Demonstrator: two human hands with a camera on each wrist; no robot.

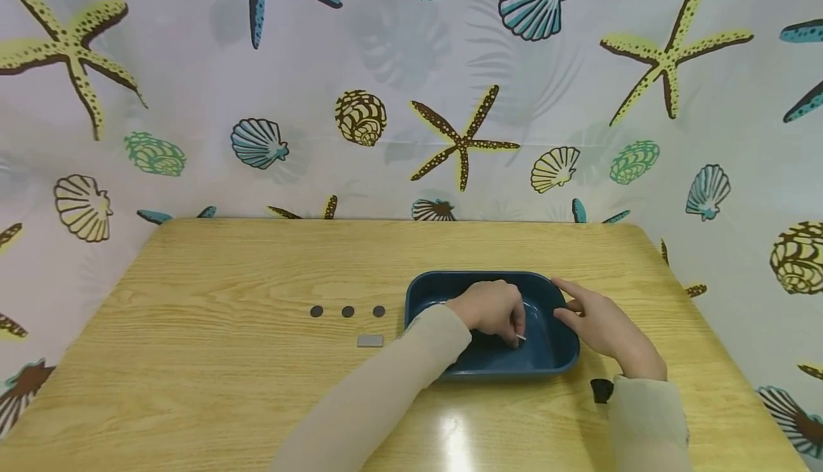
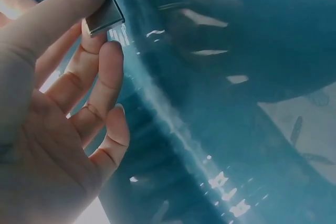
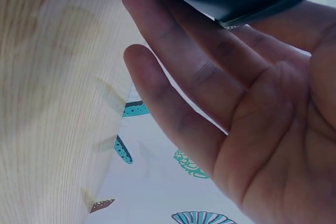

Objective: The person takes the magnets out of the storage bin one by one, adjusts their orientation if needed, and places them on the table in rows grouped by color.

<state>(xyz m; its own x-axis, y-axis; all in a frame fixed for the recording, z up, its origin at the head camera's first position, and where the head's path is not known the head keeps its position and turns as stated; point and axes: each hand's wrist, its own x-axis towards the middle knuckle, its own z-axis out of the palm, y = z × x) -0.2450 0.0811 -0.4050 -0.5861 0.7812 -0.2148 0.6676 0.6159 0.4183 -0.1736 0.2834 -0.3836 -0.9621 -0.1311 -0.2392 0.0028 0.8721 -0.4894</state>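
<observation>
Left hand (image 1: 491,311) inside the blue tray (image 1: 553,358), thumb and forefinger pinching a small grey rectangular piece (image 2: 104,18); in the left wrist view, held just above the tray's glossy inner wall, not yet let go. In the head view, only a pale sliver of it visible at the fingertips, near the tray's middle. Right hand (image 1: 601,325) spread flat, fingers straight, pressed against the tray's outer wall at 3 o'clock, steadying it; right wrist view confirms fingers laid under and along the rim, holding nothing.

Left on the surface (image 1: 193,386), at 9 o'clock from the tray: three dark round discs (image 1: 348,311) in a row, well apart from one another, and one more grey rectangular block (image 1: 369,341) just below them at about 8 o'clock, near the tray's corner. Small black object (image 1: 601,389) by the right sleeve at 5 o'clock; cannot tell what.

Judged as early: one piece apparently being put into the tray, none seen lying on its floor, though part of that floor hidden by the left hand. Four pieces outside, untouched.
</observation>
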